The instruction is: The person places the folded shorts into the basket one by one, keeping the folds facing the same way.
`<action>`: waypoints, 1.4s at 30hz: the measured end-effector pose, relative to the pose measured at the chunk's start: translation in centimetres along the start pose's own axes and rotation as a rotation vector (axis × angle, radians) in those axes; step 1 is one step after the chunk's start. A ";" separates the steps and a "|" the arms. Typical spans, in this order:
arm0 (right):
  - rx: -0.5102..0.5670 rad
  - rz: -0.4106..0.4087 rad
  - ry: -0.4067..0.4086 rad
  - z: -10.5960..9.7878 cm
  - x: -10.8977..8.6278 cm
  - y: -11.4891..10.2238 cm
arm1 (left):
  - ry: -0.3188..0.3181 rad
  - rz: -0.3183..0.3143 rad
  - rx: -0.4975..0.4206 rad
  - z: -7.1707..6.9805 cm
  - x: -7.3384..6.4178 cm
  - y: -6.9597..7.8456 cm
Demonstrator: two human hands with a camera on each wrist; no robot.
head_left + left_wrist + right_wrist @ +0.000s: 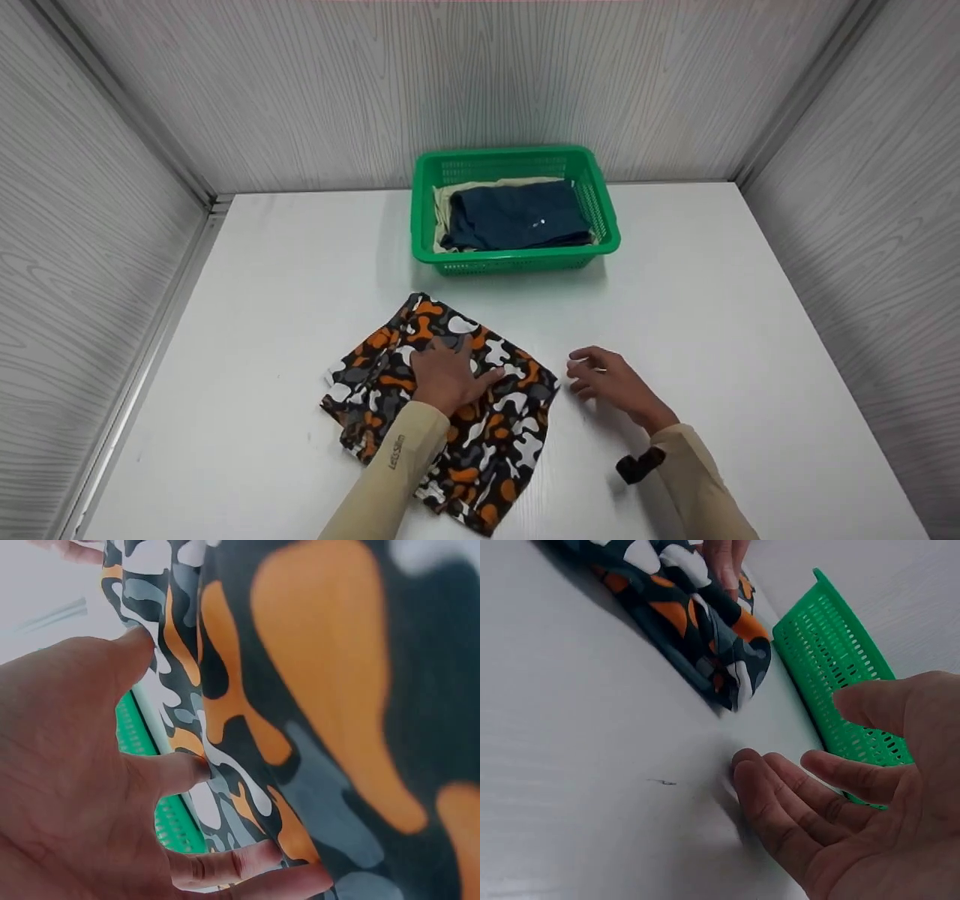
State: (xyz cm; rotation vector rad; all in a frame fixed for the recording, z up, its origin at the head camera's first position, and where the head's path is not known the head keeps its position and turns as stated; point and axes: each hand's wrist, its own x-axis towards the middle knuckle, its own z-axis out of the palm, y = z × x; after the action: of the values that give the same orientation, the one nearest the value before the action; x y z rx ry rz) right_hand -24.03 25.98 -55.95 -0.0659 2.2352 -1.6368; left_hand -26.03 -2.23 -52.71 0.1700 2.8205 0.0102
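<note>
A pair of shorts (pixel 517 420) with an orange, white, grey and black camouflage print lies slantwise on the white table. On its upper middle rests my left hand (pixel 446 379), palm down and fingers spread. The left wrist view has the fingertips touching the printed cloth (pixel 337 690) up close. Just right of the shorts' right corner is my right hand (pixel 619 386), loosely bent and holding nothing. A gap of table shows between its fingers (pixel 780 799) and the cloth edge in the right wrist view.
Behind the shorts a green plastic basket (pixel 517 256) stands against the back wall. Inside it a folded navy garment (pixel 517 214) lies on beige cloth (pixel 442 206). Grey wood-grain panels (pixel 300 97) enclose the table (pixel 247 300) at the back and both sides.
</note>
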 end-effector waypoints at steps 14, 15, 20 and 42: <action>0.412 0.259 0.120 -0.9 0.5 -1.3 | -0.077 0.041 -0.405 0.3 0.8 1.7; 0.437 0.263 0.126 -1.0 0.6 -1.3 | -0.076 0.044 -0.419 0.4 0.8 1.8; 0.469 0.262 0.117 -0.7 0.7 -0.9 | -0.104 0.054 -0.494 0.6 1.2 2.1; 0.377 0.287 0.069 -0.6 0.6 -0.2 | -0.106 0.056 -0.828 0.9 1.8 4.2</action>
State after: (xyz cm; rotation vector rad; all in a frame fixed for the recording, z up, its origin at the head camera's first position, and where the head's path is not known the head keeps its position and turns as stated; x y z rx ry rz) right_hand -24.82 26.27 -55.76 0.3954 1.8385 -1.8806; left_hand -26.99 2.13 -54.02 0.0495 2.4628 1.1091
